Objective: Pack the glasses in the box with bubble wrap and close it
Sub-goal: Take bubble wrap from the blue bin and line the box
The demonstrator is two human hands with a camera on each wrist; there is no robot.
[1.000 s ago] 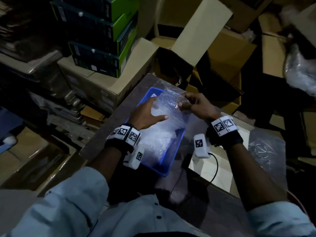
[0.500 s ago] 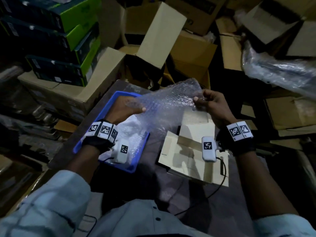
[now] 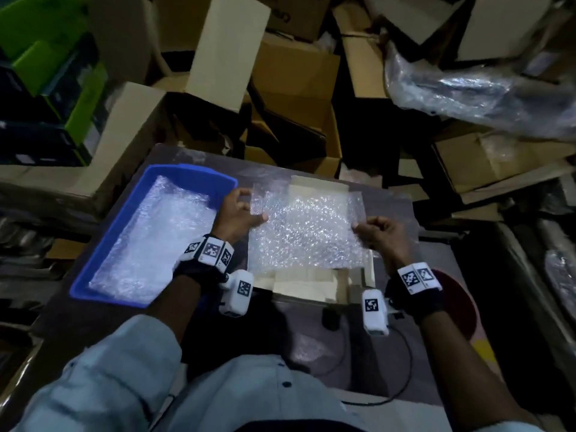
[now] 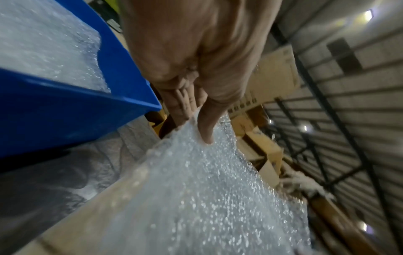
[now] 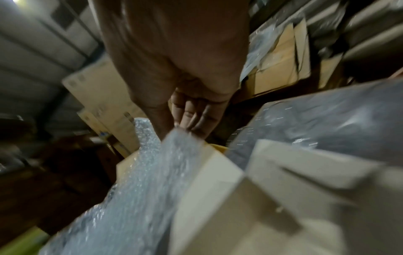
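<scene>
Overhead only, seemingly: open box (image 3: 314, 280).

Blue tray (image 3: 93, 260) on table (image 3: 311, 347); cardboard cartons (image 3: 296, 98) behind.

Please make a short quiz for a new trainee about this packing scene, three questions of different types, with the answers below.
1. True or false: both hands hold one bubble wrap sheet spread over the open cardboard box.
2. Multiple choice: the blue tray lies on which side of the person's left hand? A) its left B) its right C) beneath the box
3. Fill in: the blue tray holds more ____.

Key
1. True: the left hand pinches the sheet's left edge and the right hand pinches its right edge.
2. A
3. bubble wrap
</scene>
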